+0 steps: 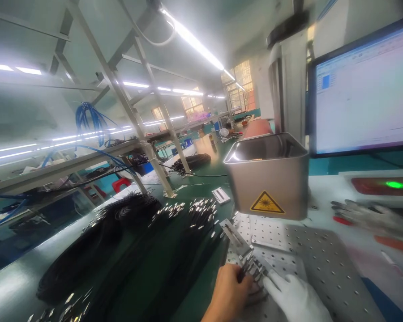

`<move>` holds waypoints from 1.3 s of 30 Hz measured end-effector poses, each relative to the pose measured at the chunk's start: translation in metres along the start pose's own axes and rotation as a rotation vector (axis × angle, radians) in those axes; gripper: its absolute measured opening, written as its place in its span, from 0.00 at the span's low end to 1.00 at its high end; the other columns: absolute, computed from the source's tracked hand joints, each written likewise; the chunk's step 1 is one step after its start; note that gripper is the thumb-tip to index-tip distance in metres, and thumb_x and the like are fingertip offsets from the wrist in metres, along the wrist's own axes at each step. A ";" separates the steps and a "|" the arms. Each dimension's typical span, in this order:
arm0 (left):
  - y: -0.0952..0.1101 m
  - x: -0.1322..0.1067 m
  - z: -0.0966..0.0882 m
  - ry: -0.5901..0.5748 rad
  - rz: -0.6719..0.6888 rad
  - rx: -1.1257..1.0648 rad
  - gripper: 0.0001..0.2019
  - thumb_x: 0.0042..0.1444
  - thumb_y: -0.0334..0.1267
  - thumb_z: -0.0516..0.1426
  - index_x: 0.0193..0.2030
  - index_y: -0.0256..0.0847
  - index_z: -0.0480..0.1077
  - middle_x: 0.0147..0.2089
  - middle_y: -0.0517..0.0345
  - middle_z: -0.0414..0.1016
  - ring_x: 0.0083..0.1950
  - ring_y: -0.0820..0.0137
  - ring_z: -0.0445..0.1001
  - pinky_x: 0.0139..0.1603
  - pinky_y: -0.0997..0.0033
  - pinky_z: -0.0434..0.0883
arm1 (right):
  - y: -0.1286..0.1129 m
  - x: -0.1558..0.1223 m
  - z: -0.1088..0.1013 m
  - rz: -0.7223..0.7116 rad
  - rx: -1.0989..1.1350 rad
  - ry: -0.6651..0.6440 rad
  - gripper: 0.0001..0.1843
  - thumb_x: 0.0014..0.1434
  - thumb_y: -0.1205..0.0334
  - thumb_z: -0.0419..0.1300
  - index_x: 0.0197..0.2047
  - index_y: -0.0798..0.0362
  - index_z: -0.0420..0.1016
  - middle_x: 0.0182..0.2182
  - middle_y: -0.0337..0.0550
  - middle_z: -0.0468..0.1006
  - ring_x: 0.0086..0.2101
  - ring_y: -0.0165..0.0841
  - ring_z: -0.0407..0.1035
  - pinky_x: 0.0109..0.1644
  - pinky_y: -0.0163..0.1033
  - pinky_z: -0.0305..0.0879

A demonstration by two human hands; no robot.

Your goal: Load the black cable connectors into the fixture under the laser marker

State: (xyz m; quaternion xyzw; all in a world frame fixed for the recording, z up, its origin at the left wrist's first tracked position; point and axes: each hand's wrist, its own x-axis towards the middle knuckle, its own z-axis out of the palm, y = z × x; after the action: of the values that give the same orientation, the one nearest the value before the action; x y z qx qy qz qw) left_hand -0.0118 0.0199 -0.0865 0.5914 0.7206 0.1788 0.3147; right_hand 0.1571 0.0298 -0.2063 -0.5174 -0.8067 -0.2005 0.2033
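Observation:
My bare left hand is at the bottom centre, its fingers curled around a small bunch of metal-tipped cable ends. My right hand, in a white glove, presses against the same bunch from the right. Both rest on a perforated metal plate, just below a narrow metal fixture. A steel laser shield box with a yellow warning label stands behind the plate. Bundles of black cables with shiny metal plugs lie spread to the left on the green bench.
A monitor stands at the upper right. Another person's gloved hand lies on the table at the right, near a green-lit device. A metal rack with blue cables rises at the left. A black cable coil sits farther back.

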 end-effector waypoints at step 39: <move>-0.026 0.003 -0.011 -0.055 -0.029 -0.335 0.03 0.49 0.29 0.56 0.31 0.39 0.66 0.23 0.66 0.66 0.28 0.73 0.65 0.29 0.73 0.57 | -0.008 0.007 -0.019 -0.109 -0.092 -0.233 0.40 0.42 0.81 0.58 0.52 0.32 0.77 0.49 0.34 0.80 0.32 0.39 0.75 0.33 0.42 0.73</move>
State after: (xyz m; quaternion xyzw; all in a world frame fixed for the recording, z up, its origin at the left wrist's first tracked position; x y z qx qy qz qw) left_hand -0.0392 0.0177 -0.0954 0.5251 0.6801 0.2756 0.4309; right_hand 0.1498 0.0219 -0.1874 -0.5015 -0.8416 -0.1867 0.0732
